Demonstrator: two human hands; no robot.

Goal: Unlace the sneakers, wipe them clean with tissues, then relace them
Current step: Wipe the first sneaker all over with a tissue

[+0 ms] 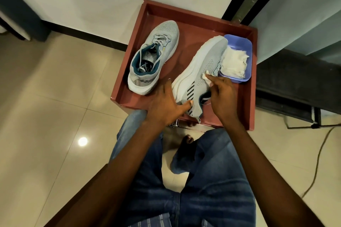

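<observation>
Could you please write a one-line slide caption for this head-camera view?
Right hand wipes a tilted grey sneaker with a tissue while the left hand steadies it in a red tray.

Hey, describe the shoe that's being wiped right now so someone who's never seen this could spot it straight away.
Find the red-brown tray on the floor; two grey sneakers lie in it. The one being wiped is on the right, tipped on its side against a purple tub of tissues. Unlike the upright sneaker, both hands touch it: left hand steadying, right hand pressing a tissue to it.
</observation>
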